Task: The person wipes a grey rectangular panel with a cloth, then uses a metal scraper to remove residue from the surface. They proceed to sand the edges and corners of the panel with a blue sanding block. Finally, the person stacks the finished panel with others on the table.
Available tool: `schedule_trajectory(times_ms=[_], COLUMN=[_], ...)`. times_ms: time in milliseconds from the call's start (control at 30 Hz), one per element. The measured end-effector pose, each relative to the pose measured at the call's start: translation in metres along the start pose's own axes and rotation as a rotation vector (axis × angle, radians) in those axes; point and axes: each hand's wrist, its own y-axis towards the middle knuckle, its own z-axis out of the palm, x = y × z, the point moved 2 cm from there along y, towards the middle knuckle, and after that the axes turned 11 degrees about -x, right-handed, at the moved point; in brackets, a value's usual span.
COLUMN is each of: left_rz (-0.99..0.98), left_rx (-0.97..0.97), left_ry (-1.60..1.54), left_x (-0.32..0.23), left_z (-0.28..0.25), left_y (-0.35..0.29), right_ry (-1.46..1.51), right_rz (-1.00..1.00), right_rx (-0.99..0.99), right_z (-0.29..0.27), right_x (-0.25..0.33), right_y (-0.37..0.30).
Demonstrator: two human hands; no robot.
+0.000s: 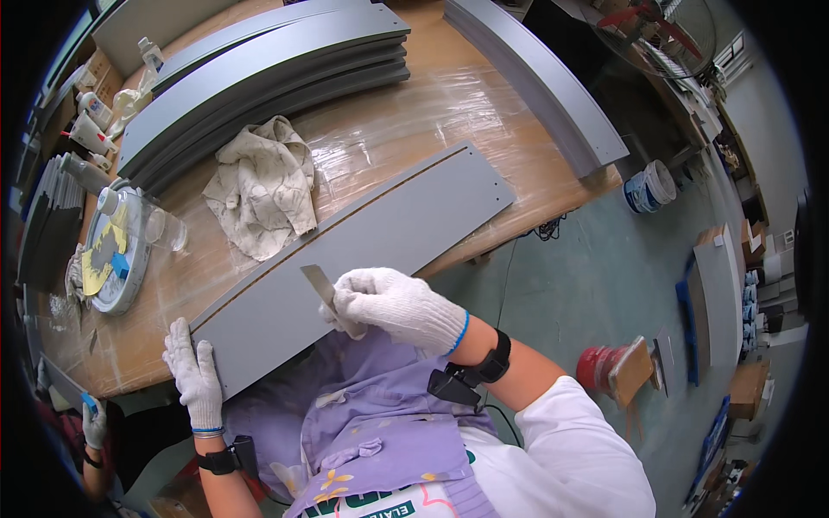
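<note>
The person's right hand (397, 304), gloved in white, is nearest the middle, its fingers closed in a pinch on a thin, flat blade (317, 278). The blade is over the panel (345, 272); its near end is partly covered by the glove, and whether it touches the panel is hard to tell from this angle. Its long axis slants, the free end pointing away from the person and to the left.

The left hand (198, 375), in a matching glove, lies at the panel's left end, fingers extended and slightly parted, thumb set apart from them, resting against that end without a tight grip.

The grey panel lies flat along the table's (380, 116) near edge, its long axis running from near left to far right. A narrow brown groove (414, 179) follows its far long side.

Just beyond lies a crumpled cloth (263, 186), with a clear bottle (166, 230) to its left. Farther back are a stack of curved grey panels (268, 73) and, to the right, another curved piece (544, 82).
</note>
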Motion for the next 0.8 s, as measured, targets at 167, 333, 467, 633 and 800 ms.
schedule_trajectory(times_ms=[167,333,467,633,800], left_rz=[0.018,0.025,0.005,0.009,-0.006], left_rx=[0.012,-0.016,-0.036,-0.062,-0.088], left_ry=[0.006,-0.004,-0.022,-0.061,-0.075], left_x=[-0.003,-0.001,-0.007,-0.009,-0.008], left_z=[-0.002,-0.002,-0.008,-0.008,-0.013], left_y=[0.002,-0.002,-0.005,-0.001,-0.004], right_ry=[0.651,0.759,0.463,-1.229,-1.836], right_rz=[0.158,-0.499,-0.612,-0.492,-0.538], right_rx=[0.069,-0.53,-1.089,-1.271,-0.989], right_z=[-0.024,-0.227,-0.272,-0.164,-0.052], right_x=[-0.018,0.046,0.068,0.047,0.006], right_y=[0.034,-0.015,-0.056,-0.027,0.018])
